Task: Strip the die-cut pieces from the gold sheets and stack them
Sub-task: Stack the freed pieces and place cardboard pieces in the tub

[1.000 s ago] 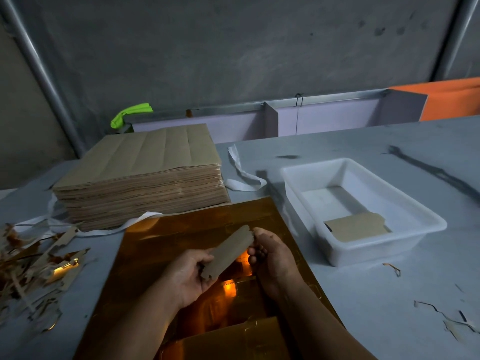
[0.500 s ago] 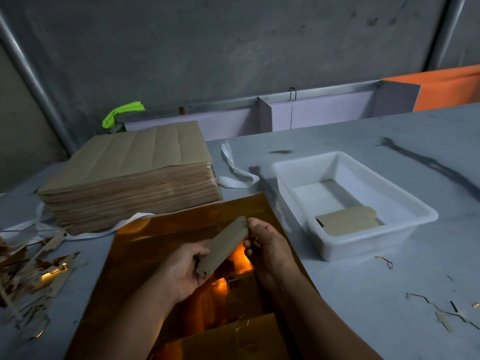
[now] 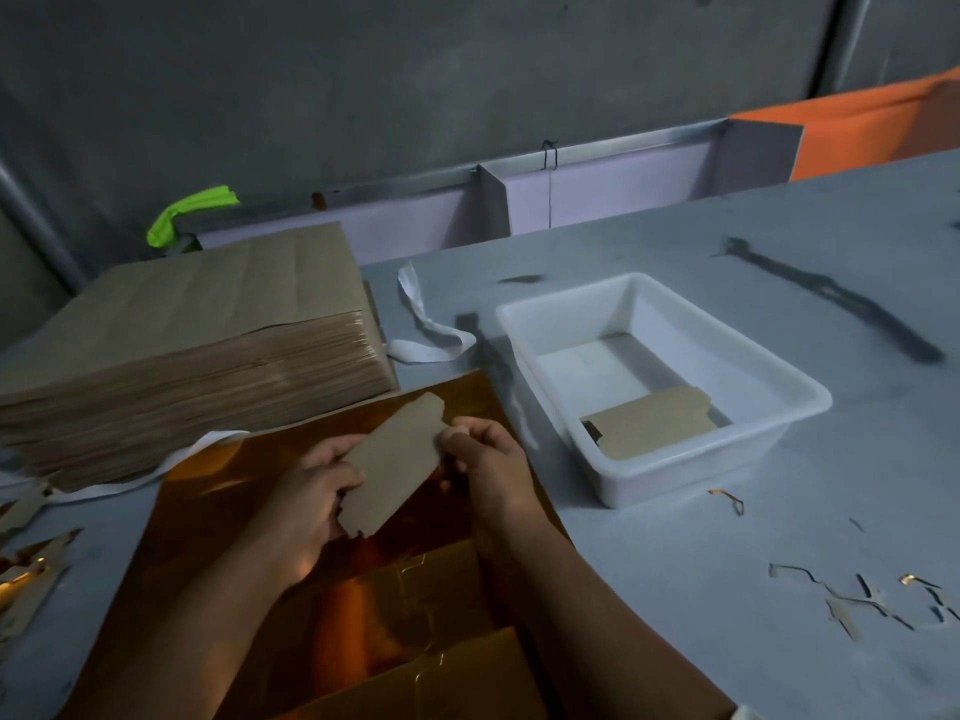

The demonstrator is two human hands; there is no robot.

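Note:
A brown die-cut piece (image 3: 397, 462), long and notched, is held between both hands above the gold sheet (image 3: 291, 517). My left hand (image 3: 306, 504) grips its lower left end, fingers curled under it. My right hand (image 3: 485, 459) pinches its upper right edge with curled fingers. The gold sheet lies flat on the table under my hands, shiny and orange-gold, with cut lines showing near the bottom. A white plastic tray (image 3: 795, 402) to the right holds a flat stack of brown die-cut pieces (image 3: 652, 423).
A thick stack of brown-backed sheets (image 3: 197, 330) stands at the left rear. White strapping (image 3: 426, 330) lies beside it. Offcut scraps (image 3: 31, 569) pile at the far left, thin trimmings (image 3: 872, 600) lie at the right. A low partition (image 3: 597, 194) lines the table's far edge.
Both hands with the brown piece have stayed together above the gold sheet; the piece tilts slightly flatter toward the camera. The view has shifted a little leftward and down.

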